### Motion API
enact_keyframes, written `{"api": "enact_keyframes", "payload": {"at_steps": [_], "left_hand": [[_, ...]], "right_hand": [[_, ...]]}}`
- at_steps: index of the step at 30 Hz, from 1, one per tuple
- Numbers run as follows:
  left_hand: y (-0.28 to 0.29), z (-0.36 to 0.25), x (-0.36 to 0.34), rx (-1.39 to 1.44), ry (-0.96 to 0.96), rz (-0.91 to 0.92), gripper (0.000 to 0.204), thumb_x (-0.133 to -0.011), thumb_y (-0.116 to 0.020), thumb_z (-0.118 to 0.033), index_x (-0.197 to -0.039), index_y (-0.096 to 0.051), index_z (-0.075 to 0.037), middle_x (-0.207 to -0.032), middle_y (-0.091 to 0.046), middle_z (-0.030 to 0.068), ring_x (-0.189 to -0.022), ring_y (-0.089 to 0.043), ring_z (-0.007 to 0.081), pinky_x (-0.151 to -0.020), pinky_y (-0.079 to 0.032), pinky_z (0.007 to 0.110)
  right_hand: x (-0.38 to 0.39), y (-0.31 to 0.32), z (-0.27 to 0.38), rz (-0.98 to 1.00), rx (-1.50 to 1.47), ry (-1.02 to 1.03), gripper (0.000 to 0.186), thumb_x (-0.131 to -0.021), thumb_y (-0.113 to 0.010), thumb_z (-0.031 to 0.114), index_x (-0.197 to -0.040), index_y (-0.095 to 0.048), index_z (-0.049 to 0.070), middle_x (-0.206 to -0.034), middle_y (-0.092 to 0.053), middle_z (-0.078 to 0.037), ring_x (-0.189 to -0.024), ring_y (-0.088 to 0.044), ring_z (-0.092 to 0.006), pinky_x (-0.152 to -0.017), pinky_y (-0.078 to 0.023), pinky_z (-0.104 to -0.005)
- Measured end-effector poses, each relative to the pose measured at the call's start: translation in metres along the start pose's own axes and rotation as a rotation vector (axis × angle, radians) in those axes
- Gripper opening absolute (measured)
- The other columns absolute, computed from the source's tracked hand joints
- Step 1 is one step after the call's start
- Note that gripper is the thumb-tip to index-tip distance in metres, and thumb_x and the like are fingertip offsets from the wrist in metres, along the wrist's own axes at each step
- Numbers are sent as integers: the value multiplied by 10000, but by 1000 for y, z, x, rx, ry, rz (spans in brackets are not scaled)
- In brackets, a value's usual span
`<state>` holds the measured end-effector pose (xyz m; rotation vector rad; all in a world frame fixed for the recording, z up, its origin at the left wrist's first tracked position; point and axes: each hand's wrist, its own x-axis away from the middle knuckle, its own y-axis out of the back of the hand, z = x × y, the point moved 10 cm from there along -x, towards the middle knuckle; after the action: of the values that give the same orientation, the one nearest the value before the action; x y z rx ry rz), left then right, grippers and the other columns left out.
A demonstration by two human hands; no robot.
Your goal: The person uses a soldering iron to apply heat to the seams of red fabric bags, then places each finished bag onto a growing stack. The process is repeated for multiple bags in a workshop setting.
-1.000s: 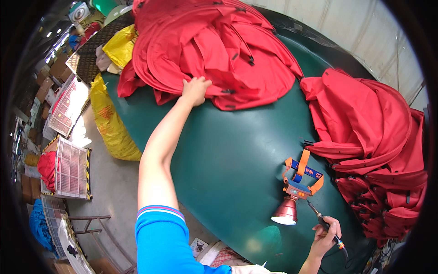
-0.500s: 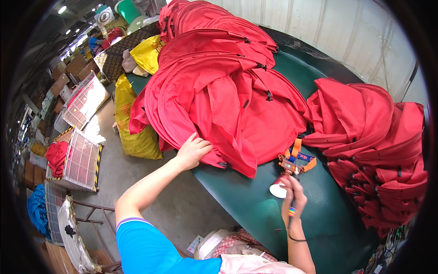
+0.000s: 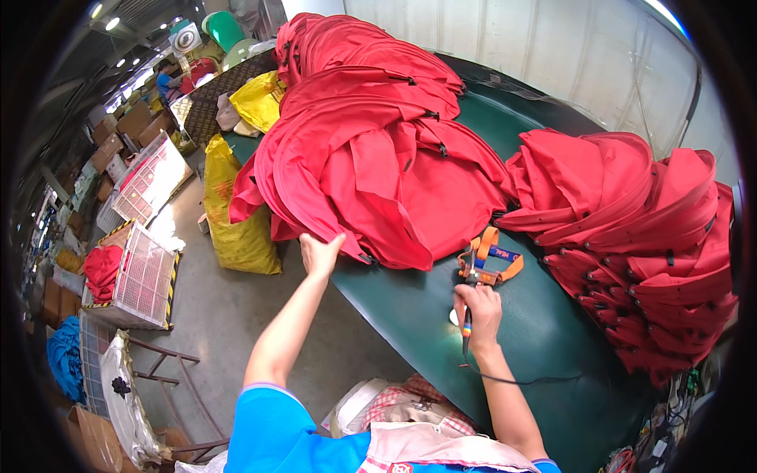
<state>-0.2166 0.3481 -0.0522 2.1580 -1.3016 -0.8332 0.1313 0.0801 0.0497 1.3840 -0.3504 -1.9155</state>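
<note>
My left hand (image 3: 318, 254) grips the near left edge of a red fabric piece (image 3: 371, 181) with a curved, hooped rim; its thumb lies on top and the other fingers are partly hidden. My right hand (image 3: 481, 311) is closed round a slim soldering iron (image 3: 467, 325) with a multicoloured handle. A black cord (image 3: 536, 381) trails from it to the right over the green table. Just beyond that hand lies a headlamp with an orange strap (image 3: 511, 266); its lit front is mostly hidden by my fingers. Black cord toggles (image 3: 441, 150) show on the red fabric.
Stacked red fabric pieces (image 3: 631, 236) fill the table's right side, and more (image 3: 355, 47) lie at the back. The green table (image 3: 402, 323) has a curved near edge. A yellow sack (image 3: 236, 229) and wire cages (image 3: 142, 276) stand left. A person (image 3: 165, 81) is far off.
My left hand has shifted slightly left and down at the fabric edge. My right hand has moved up and left, closer to the headlamp strap, with the soldering iron still in it.
</note>
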Motion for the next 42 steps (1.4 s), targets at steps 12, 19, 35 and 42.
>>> {"api": "enact_keyframes", "payload": {"at_steps": [12,19,35,42], "left_hand": [[43,19,-81,-458,226,110,765,-686,-842,-414,-1344,-579,-128,-1427,-461,199,-1350,-460,376,-1088,-455,462],[98,-64,-115,-2,-95,-121,596,-746,-655,-275,-1179,-583,128,-1267,-536,347,-1215,-527,488,-1044,-441,484],[56,-185,286,1078,-331,456,445,-852,-751,-75,-1247,-564,8,-1069,-679,136,-993,-672,222,-855,-533,337],[32,-214,371,1015,-254,1279,795,-759,-885,-259,-1407,-497,-10,-1299,-627,116,-1231,-572,176,-1030,-484,367]], "right_hand": [[39,38,18,-177,25,-26,290,-712,-768,31,-962,-662,132,-741,-594,-58,-752,-614,-261,-696,-463,-384],[41,32,14,-206,12,4,315,-710,-758,19,-985,-647,125,-751,-590,-79,-710,-612,-290,-639,-473,-396],[-5,91,79,-322,-536,-203,375,-864,-800,91,-1132,-545,29,-1046,-690,-137,-905,-676,-204,-823,-538,-314],[51,138,44,-538,-271,-476,364,-963,-694,283,-1154,-534,18,-1045,-544,-74,-982,-527,-203,-903,-445,-363]]}}
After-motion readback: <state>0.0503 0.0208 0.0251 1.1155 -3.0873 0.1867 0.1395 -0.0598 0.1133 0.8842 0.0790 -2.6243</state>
